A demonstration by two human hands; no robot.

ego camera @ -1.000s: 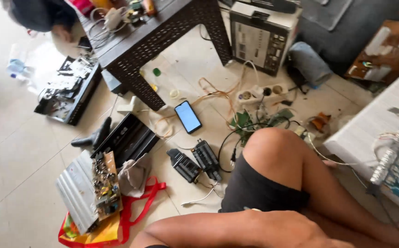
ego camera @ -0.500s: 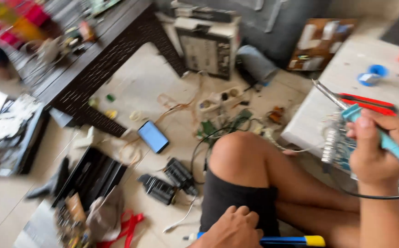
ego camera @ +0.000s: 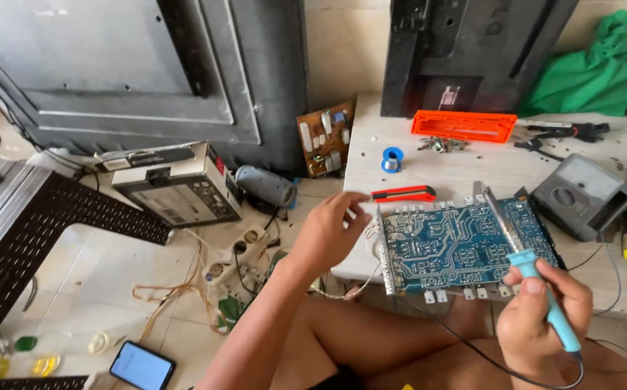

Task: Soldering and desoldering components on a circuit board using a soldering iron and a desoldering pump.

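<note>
The right hand (ego camera: 541, 310) grips a blue soldering iron (ego camera: 537, 278), tip down on the blue circuit board (ego camera: 461, 245) at the low table's (ego camera: 400, 137) front edge. The left hand (ego camera: 328, 231), fingers loose, touches the board's left edge. Behind lie a red cutter (ego camera: 403, 193) and an orange tray (ego camera: 463, 125).

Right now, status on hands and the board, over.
Left hand open at edge of blue printed circuit board. Right hand grips teal-handled soldering iron, tip over board. Red utility knife lies beside it.
</note>
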